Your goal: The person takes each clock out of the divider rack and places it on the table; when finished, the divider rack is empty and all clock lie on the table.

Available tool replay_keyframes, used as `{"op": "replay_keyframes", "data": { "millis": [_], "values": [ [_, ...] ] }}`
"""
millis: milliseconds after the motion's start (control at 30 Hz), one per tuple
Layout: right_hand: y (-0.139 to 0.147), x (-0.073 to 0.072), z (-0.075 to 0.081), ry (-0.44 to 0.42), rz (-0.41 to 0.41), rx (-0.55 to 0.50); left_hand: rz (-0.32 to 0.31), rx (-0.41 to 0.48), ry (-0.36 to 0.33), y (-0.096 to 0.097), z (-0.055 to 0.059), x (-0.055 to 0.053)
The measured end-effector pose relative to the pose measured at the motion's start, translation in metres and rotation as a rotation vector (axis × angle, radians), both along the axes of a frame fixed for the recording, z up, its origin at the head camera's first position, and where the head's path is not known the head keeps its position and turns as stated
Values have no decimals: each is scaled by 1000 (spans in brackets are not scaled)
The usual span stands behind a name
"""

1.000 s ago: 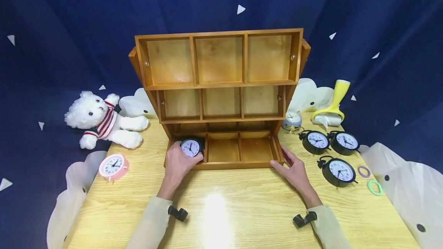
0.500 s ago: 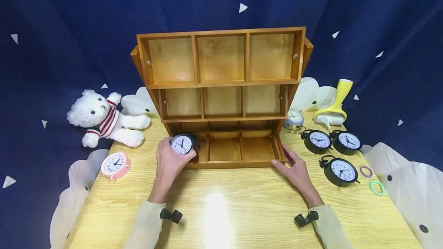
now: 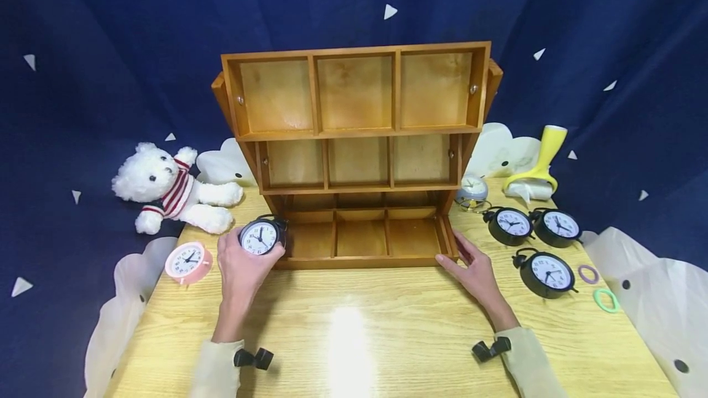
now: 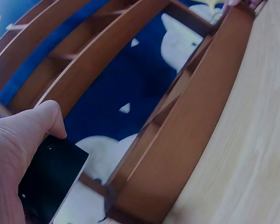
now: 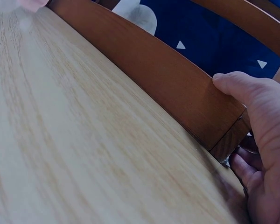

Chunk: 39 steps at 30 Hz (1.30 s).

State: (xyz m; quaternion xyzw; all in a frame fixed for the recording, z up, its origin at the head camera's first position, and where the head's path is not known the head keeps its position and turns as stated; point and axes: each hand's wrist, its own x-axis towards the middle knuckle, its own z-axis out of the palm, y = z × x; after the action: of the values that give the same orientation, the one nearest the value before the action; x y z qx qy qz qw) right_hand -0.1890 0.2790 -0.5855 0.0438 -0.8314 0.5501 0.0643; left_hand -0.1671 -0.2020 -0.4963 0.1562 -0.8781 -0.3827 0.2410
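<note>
My left hand (image 3: 243,275) grips a round black alarm clock (image 3: 259,237) with a white dial, thumb on its right side, at the front left corner of the wooden organizer (image 3: 359,263). In the left wrist view, the clock's dark side (image 4: 51,172) shows under my thumb (image 4: 51,116). At the organizer's front right corner, my right hand (image 3: 472,272) holds the lowest tray, thumb on its front top edge and fingers along the outer side. The right wrist view shows that thumb (image 5: 228,84) on the brown front board (image 5: 177,88). The organizer has three tiers of divided compartments.
Left of the organizer lie a white teddy bear (image 3: 177,189) and a pink alarm clock (image 3: 188,263). To its right are several black alarm clocks (image 3: 547,274), a small blue-grey clock (image 3: 471,189), a yellow lint roller (image 3: 536,167), a purple ring (image 3: 588,274) and a green ring (image 3: 606,300).
My left hand has lifted the black alarm clock out of the lowest tray's left compartment and moved it left, past the corner. My right hand stays on the right corner.
</note>
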Motion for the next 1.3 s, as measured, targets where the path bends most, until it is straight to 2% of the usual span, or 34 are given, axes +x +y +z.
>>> {"op": "replay_keyframes", "data": {
  "millis": [133, 233, 433, 633, 733, 1000, 1300],
  "values": [
    [0, 0, 0, 0, 0, -9, 59, -1, 8, -20, -2, 2],
    [0, 0, -1, 5, -3, -14, 92, 4, -2, -34, -7, 3],
    [-2, 3, -4, -6, -2, -34, 110, 20, -96, -50, -25, 4],
    [-3, 5, -4, 3, 6, -47, 94, 38, -135, -56, -48, 3],
    [-2, 3, -3, 11, 9, -41, 90, 47, -147, -57, -56, 0],
    [-1, 0, -4, 2, -5, -24, 76, 21, -187, -59, -63, -3],
    [0, 1, -3, 6, 13, -26, 66, 9, -182, -57, -67, -4]
  ]
}}
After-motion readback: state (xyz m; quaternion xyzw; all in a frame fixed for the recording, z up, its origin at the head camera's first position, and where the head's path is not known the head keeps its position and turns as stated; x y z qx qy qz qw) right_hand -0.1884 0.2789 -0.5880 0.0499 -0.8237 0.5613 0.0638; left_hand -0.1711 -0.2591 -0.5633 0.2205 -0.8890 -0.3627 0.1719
